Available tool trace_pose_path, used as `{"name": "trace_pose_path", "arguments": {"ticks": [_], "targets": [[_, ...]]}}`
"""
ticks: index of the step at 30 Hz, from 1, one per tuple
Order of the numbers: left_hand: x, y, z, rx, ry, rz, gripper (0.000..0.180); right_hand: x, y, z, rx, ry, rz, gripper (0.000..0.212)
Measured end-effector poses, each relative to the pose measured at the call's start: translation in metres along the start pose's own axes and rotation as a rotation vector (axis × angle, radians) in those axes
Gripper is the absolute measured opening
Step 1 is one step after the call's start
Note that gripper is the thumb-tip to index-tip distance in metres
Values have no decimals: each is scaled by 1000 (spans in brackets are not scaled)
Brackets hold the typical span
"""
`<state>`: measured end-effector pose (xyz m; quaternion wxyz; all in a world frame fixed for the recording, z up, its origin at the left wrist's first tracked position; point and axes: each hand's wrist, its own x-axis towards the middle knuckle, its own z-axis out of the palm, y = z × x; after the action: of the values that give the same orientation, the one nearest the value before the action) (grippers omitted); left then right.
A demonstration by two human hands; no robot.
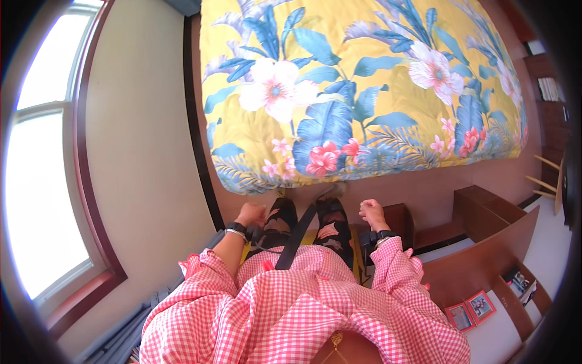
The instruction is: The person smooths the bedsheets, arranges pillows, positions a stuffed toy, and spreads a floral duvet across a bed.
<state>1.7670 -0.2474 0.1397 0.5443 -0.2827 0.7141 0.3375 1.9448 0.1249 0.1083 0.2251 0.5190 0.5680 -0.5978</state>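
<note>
A yellow quilt [388, 121] with blue leaves and white and pink flowers lies spread over the area in front of me. Its near edge hangs just beyond my feet. My left hand [251, 214] is curled closed to the left of my legs, short of that edge. On the other side, my right hand [372, 213] is held up with its fingers bent in. Neither hand touches the quilt, and I see nothing in either one. Both wrists carry a dark band. A dark strap [297, 236] hangs down between my legs.
A bright window [51, 200] and a pale wall [142, 139] are on my left. Brown wooden furniture [485, 249] stands to the right, with red picture frames [471, 310] near it. Wooden legs [545, 182] stick out at the far right. Grey fabric [145, 315] lies at lower left.
</note>
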Motion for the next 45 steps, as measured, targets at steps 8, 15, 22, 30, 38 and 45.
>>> {"name": "trace_pose_path", "arguments": {"ticks": [8,15,22,30,38,45], "targets": [[42,-14,-131,390,616,360,54,-3,6,74,-10,12,112,22],[136,-21,-232,-6,129,534,74,24,-16,202,516,26,190,57],[139,-24,-210,239,56,421,26,85,-1,239,822,328,181,70],[141,4,-213,5,17,233,36,91,13,243,1129,220,108,51],[92,-8,-217,-107,-145,462,34,51,10,238,1307,253,-269,33],[122,6,-228,430,34,532,27,53,45,253,906,363,-88,43]]}}
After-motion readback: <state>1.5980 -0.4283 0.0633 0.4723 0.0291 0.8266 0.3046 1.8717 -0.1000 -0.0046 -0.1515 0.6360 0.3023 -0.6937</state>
